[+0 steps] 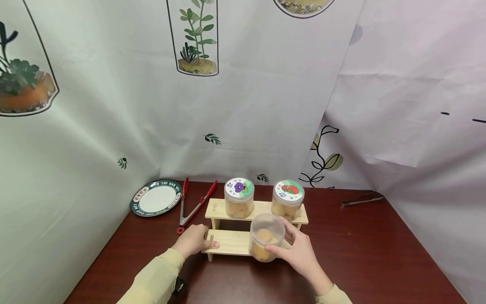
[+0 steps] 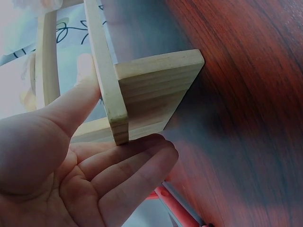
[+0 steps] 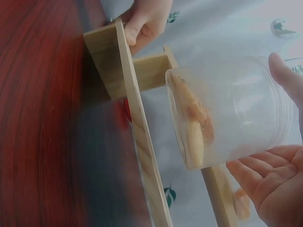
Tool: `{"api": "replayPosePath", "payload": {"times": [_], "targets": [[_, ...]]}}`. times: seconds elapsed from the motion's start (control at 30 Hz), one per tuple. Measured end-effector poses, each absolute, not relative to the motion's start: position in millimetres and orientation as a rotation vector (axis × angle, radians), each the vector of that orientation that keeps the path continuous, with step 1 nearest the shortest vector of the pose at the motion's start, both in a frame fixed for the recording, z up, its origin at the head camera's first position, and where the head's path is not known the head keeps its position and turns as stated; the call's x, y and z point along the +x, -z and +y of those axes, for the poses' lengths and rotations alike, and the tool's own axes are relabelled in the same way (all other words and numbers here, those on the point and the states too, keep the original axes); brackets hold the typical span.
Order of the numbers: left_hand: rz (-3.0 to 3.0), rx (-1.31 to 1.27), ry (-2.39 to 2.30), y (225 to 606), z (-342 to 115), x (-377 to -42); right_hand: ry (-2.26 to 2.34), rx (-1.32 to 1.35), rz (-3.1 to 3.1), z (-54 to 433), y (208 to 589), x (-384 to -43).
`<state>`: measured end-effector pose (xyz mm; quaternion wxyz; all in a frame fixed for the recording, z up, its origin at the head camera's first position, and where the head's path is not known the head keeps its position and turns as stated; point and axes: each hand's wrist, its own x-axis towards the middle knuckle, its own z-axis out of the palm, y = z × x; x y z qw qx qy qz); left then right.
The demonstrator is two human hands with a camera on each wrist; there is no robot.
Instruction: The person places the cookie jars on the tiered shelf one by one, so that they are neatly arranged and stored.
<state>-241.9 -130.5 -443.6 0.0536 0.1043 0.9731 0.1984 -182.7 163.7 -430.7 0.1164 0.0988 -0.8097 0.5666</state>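
A two-step wooden stand [image 1: 230,242] stands on the table. My left hand [image 1: 193,241] grips the left end of its lower step, with the thumb [image 2: 86,78] over the board and the fingers around its end. My right hand [image 1: 298,250] holds a clear plastic jar [image 1: 267,236] between thumb and fingers, over the right part of the lower step. This jar is lidless, with several round yellowish cookies [image 3: 193,118] at its bottom. On the upper step are two lidded jars: one with a purple flower label [image 1: 239,198], the other with a red tomato label [image 1: 287,199].
Left of the stand lie red-handled tongs [image 1: 195,207], spread in a V. A white plate [image 1: 156,198] with a dark green patterned rim leans at the back left corner. Slim metal tongs [image 1: 362,200] lie at the back right. A printed cloth [image 1: 247,105] hangs behind the table.
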Motion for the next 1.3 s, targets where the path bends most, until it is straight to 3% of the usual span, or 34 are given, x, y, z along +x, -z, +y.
{"api": "replayPosePath", "payload": {"times": [1.3], "targets": [[2.935,0.312,-0.616,442,-132,-243,-1.729,0.411,-2.375,105,445,-200]]}}
